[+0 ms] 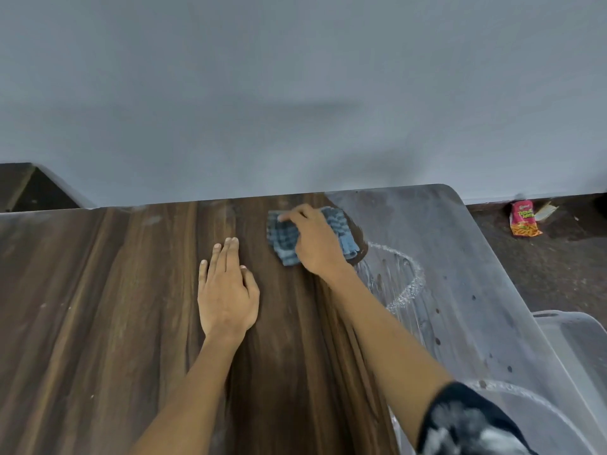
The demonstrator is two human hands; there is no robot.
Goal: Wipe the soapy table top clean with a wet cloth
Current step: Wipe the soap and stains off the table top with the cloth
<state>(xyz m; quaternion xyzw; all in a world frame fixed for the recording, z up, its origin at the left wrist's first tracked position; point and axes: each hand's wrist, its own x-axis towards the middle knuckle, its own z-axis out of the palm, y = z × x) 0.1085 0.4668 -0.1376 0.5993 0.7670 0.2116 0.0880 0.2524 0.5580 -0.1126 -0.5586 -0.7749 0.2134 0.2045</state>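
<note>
While the left hand [226, 290] lies flat with straight fingers on the brown tabletop [98, 307], the right hand [315, 244] presses curled fingers onto a blue cloth [282, 238]. That cloth lies under the right hand, far of the left hand, beside white soap film [427, 257] at right.

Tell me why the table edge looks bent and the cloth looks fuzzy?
Head view: the wide-angle lens bows the table top along its far edge; the blue cloth and the right hand on it look smeared by motion blur; the flat left hand is sharper; soft shadows fall on the wall.
</note>
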